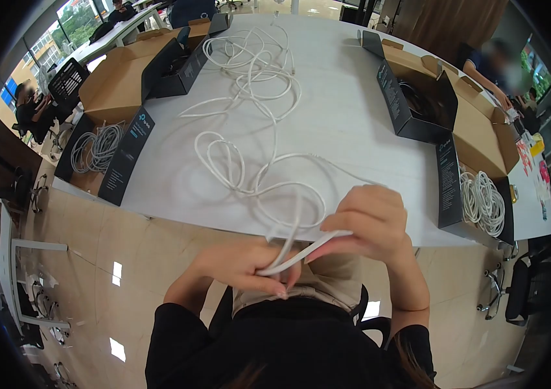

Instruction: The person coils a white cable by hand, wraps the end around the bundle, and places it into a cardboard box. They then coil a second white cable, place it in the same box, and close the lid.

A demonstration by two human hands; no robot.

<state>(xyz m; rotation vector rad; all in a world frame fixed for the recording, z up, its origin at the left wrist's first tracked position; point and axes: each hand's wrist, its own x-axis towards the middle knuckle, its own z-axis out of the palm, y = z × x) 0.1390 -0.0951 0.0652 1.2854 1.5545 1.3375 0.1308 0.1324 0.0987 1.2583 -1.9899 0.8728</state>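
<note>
A long white cable [276, 139] lies in loose loops down the middle of the white table [347, 97]. Its near part rises over the front edge to my hands. My left hand [249, 264] is closed round strands of the cable above my lap, slightly blurred. To its right and a little higher, my right hand [369, 220] pinches the cable, its fingers curled. A length of cable runs taut between the two hands, and another strand leads from my right hand back onto the table.
At the left, an open box [131, 155] holds coiled grey-white cable, with another open box [181, 71] behind. At the right, one box [449, 185] holds white coils [483, 204]; a box [395, 97] behind holds dark cable. People sit at both sides in the background.
</note>
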